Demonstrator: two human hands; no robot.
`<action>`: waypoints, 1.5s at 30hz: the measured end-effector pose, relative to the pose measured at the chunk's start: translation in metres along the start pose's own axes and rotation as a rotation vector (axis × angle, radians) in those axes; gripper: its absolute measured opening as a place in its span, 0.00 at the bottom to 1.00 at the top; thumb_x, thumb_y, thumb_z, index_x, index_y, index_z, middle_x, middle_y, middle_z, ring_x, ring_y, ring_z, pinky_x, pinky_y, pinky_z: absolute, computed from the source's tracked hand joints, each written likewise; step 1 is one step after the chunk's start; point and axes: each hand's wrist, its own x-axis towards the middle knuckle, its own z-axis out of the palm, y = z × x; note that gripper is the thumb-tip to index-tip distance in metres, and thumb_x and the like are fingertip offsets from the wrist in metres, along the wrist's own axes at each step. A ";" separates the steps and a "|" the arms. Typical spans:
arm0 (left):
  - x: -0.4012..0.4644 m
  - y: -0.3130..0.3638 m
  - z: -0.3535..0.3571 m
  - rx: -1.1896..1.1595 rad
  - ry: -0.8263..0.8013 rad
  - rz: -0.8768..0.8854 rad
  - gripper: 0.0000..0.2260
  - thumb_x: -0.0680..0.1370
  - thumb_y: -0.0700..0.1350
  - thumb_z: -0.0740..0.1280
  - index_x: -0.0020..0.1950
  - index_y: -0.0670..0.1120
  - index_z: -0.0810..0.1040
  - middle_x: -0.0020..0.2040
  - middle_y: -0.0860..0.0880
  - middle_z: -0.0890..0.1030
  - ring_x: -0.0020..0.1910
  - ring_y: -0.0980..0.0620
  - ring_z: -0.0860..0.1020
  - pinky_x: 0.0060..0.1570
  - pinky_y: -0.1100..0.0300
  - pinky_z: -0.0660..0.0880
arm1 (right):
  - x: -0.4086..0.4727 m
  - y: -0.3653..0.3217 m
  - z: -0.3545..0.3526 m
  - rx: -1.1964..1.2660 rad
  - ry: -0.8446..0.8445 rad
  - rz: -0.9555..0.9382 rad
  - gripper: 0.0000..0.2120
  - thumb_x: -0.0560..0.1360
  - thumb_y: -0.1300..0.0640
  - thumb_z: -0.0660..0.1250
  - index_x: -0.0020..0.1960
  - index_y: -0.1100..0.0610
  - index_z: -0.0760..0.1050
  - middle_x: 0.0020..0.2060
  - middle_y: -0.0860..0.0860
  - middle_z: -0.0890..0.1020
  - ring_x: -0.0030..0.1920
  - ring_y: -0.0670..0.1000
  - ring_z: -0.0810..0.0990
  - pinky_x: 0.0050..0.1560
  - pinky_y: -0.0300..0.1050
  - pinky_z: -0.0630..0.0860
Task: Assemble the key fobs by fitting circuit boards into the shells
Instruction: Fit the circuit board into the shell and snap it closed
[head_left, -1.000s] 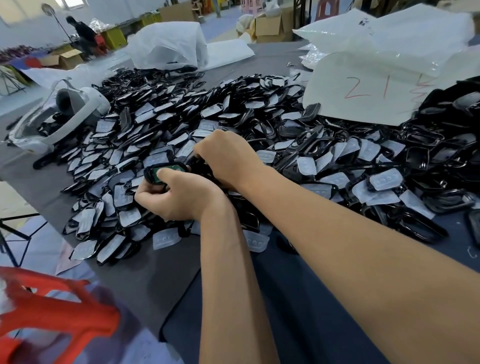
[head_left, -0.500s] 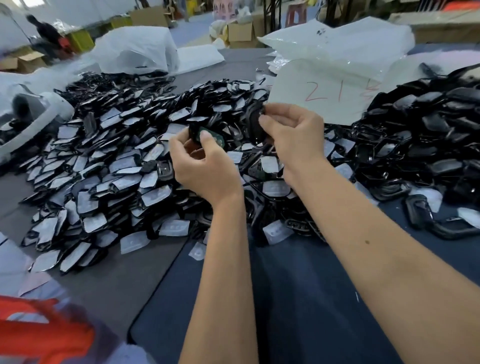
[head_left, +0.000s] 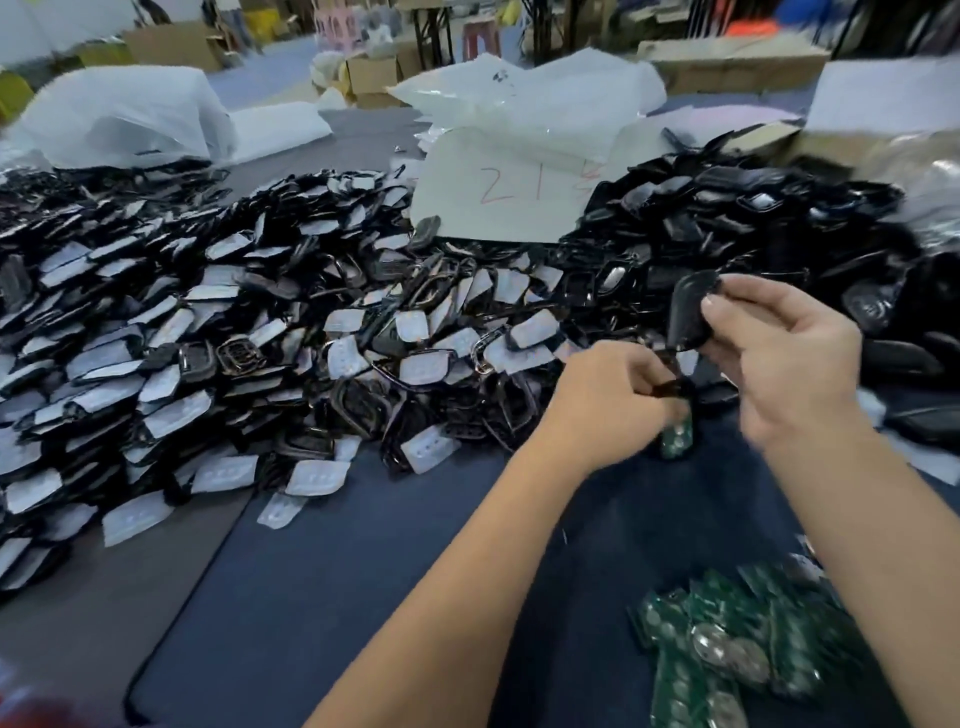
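My right hand (head_left: 779, 358) pinches a glossy black plastic key fob shell half (head_left: 691, 312) at its top edge, held up just above the left one. My left hand (head_left: 608, 400) is curled round a second dark shell piece (head_left: 670, 387), and a green circuit board with round silver pads (head_left: 677, 435) shows below its fingers; blurred, so I can't tell whether the board is already seated or just held against the shell. My read: closing step. To do it well I'd check the board sits flat in its recess, line up the shell edges, hook one end first, then press round the rim evenly, no force on the board. Spare green boards (head_left: 737, 644) lie heaped on the dark blue bench mat (head_left: 389, 571) near my right forearm; the big pile of black shells with white rubber pads (head_left: 260, 338) is to the left.
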 end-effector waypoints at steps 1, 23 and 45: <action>-0.002 0.001 0.005 0.101 0.003 0.022 0.04 0.73 0.44 0.77 0.45 0.51 0.84 0.37 0.56 0.81 0.41 0.53 0.80 0.43 0.61 0.76 | -0.002 0.001 -0.009 -0.010 0.010 -0.004 0.08 0.76 0.65 0.75 0.48 0.52 0.84 0.41 0.50 0.88 0.44 0.51 0.87 0.49 0.49 0.84; 0.005 -0.003 0.006 -0.635 0.006 -0.070 0.05 0.80 0.38 0.71 0.54 0.39 0.84 0.44 0.41 0.83 0.39 0.52 0.79 0.39 0.62 0.77 | -0.017 0.006 -0.034 0.250 -0.313 0.166 0.17 0.67 0.65 0.74 0.56 0.60 0.83 0.47 0.56 0.89 0.45 0.51 0.88 0.43 0.39 0.83; 0.003 0.003 0.018 -0.552 0.110 -0.066 0.08 0.83 0.39 0.67 0.44 0.45 0.77 0.35 0.50 0.77 0.31 0.58 0.72 0.32 0.65 0.72 | -0.020 0.010 -0.030 0.130 -0.173 0.077 0.13 0.69 0.62 0.78 0.53 0.59 0.84 0.41 0.53 0.88 0.43 0.50 0.87 0.43 0.41 0.83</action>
